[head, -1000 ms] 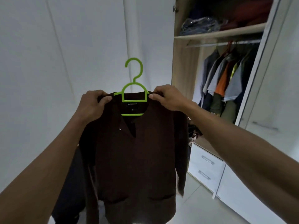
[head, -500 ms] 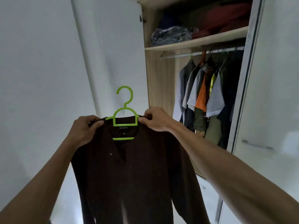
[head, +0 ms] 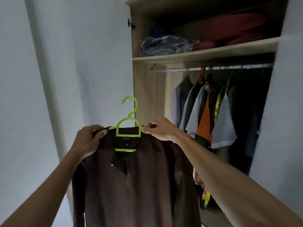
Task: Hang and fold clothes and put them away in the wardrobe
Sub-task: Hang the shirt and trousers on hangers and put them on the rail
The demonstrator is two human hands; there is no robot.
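A dark brown shirt (head: 136, 185) hangs on a bright green hanger (head: 128, 123) held up in front of me, hook pointing up. My left hand (head: 88, 141) grips the shirt's left shoulder over the hanger arm. My right hand (head: 159, 129) pinches the right shoulder the same way. The open wardrobe (head: 147, 95) stands just behind and to the right. Its metal rail (head: 172, 69) carries several hung garments (head: 213, 120), with a bare stretch of rail at its left end.
Above the rail, a wooden shelf (head: 205, 54) holds a plastic-wrapped bundle (head: 165, 45) and red folded cloth (head: 232, 31). The white wardrobe door (head: 282, 104) stands at the right. A white wall (head: 57, 79) fills the left.
My view has tilted up and moved closer to the wardrobe. The drawers have dropped out of sight and the rail and shelf now loom larger. Both hands keep their hold on the shirt.
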